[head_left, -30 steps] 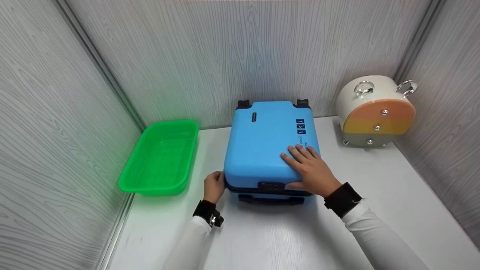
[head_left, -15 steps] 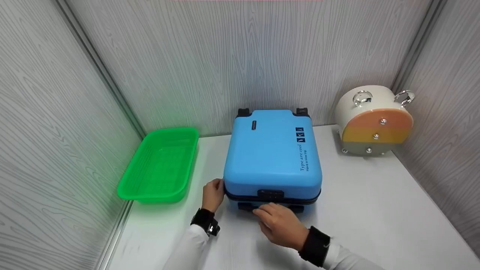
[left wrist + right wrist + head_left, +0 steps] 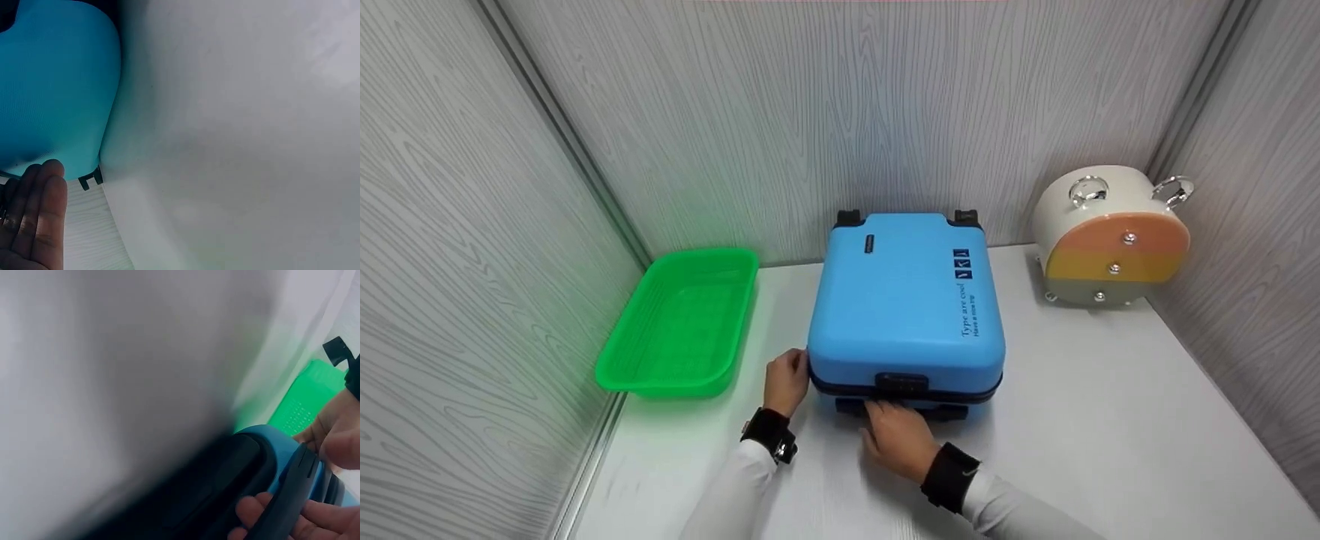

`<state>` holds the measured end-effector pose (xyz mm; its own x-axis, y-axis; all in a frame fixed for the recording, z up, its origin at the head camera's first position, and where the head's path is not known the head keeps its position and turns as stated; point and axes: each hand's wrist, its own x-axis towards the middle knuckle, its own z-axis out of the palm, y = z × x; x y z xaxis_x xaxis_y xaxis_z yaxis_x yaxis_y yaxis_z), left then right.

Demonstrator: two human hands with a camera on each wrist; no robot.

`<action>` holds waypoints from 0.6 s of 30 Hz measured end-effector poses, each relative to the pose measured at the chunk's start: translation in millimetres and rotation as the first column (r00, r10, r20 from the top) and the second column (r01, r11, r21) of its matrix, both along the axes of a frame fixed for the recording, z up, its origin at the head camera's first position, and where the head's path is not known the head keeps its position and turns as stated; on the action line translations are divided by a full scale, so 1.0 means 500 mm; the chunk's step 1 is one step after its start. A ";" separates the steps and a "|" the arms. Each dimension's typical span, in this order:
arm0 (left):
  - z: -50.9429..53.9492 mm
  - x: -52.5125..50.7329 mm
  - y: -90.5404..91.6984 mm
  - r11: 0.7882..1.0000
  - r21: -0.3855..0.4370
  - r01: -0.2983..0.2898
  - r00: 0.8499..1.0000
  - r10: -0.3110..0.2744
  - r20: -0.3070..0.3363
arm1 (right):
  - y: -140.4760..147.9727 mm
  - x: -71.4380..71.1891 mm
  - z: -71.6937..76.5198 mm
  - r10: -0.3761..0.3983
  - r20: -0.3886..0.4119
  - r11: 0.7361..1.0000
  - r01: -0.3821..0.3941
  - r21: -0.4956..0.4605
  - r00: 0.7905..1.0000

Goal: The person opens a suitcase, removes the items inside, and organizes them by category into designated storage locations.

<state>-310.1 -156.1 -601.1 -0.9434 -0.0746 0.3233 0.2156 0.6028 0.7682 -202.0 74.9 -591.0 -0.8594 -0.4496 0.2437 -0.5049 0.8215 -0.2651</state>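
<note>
A light-blue hard-shell suitcase (image 3: 900,292) lies flat on the white table, its wheels toward the back wall. My left hand (image 3: 786,384) is at its front left corner, thumb and index finger pinching at the black zipper seam (image 3: 986,391). The pull itself is mostly hidden; a small shiny bit shows beside the fingers (image 3: 48,219) in the left wrist view. At the front, my right hand (image 3: 901,442) grips the black carry handle (image 3: 289,495), fingertips curled round it in the right wrist view. Just above the handle sits a black lock (image 3: 901,382).
To the left stands a green plastic basket (image 3: 675,386). A round cream container (image 3: 1110,225) with a striped orange, yellow and grey front and silver handles is at the back right. Grey wood-grain panels (image 3: 780,135) surround the table on three sides.
My right hand has left the suitcase's top, come down to the front and taken hold of the carry handle. My left hand stays at the corner.
</note>
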 end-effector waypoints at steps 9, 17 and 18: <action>0.002 0.001 0.001 1.000 -0.022 -0.003 1.000 0.003 -0.007 | -0.049 -0.023 -0.031 -0.185 -0.190 0.982 0.176 -0.068 0.964; 0.016 -0.003 -0.006 0.999 -0.033 -0.018 1.000 0.018 0.017 | -0.041 -0.043 -0.055 -0.156 -0.259 0.984 0.126 -0.129 0.953; 0.017 -0.004 -0.007 0.999 -0.034 -0.017 1.000 0.018 0.021 | -0.039 -0.046 -0.056 -0.149 -0.263 0.984 0.117 -0.132 0.953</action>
